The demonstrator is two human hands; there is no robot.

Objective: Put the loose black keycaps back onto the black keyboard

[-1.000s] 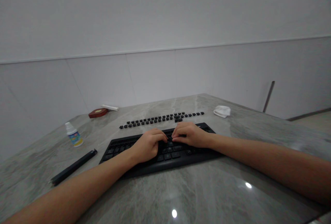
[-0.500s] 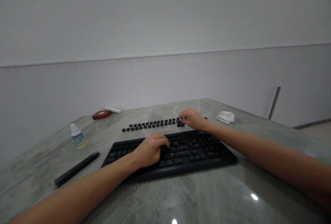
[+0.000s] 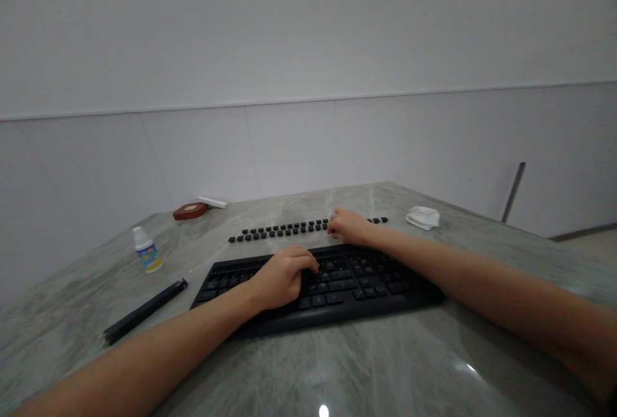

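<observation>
A black keyboard [image 3: 337, 318] lies on the marbled table, with some key positions looking bare. My left hand [image 3: 283, 277] rests on its middle, fingers loosely bent and apart over the keys, gripping nothing. Beyond the keyboard, small black keycaps [image 3: 288, 232] stand in two rows. My right hand [image 3: 353, 227] reaches over the keyboard's back edge to the right part of these rows. Its fingers are curled together beside the keycaps; whatever they pinch is hidden. The hand also covers several keycaps.
Left of the keyboard are a white spray bottle [image 3: 147, 251] with a colourful label and a dark stick-like tool [image 3: 144, 312]. A reddish-brown box [image 3: 190, 211] and a white bar [image 3: 212, 202] lie near the wall. A crumpled white cloth [image 3: 423, 217] is at the right.
My right hand has drawn slightly nearer and its fingers have curled in, uncovering keycaps at the right end of the rows. My left hand stays on the keyboard.
</observation>
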